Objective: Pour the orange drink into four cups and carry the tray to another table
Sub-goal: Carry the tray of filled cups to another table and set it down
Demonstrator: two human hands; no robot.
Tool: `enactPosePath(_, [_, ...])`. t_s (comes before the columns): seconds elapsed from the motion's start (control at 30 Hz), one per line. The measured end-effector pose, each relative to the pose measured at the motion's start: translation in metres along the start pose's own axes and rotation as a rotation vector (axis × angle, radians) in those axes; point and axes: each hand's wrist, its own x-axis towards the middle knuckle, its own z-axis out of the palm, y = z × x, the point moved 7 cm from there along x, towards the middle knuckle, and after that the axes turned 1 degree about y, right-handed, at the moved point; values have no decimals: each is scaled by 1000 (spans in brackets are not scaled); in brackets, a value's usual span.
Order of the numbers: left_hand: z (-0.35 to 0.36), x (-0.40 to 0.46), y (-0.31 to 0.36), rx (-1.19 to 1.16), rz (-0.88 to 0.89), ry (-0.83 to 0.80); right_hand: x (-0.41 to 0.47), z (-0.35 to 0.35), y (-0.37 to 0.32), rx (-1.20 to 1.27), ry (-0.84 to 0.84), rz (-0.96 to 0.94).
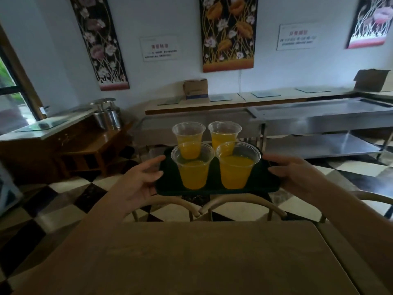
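The left hand [140, 179] is gripping the left edge of the dark tray [168, 186]. Four clear plastic cups [194, 169] of orange drink are standing upright on it, clustered centrally, probably for balance. The right hand [297, 173] is gripping the right edge, keeping the tray level in the air beyond the wooden desk [202, 258].

Two white signs hang on the wall. The left sign [160, 48] has a red heading and small lines of writing under it. The right sign [298, 37] has a red heading too, with small blue lines under it. The writing on both is too blurred to read. A brown box [195, 89] on the far counter [225, 102] has a blue and white label, and its words cannot be read either. No words show on the cups.
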Motion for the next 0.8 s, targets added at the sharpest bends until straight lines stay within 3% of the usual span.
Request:
enactPosePath(0.53, [-68,88,-26,41,-83,-177,16,45,41,45,165,7])
enactPosePath(0.8, [-87,82,-72,68,-121,-128,21,49,84,2,183,52])
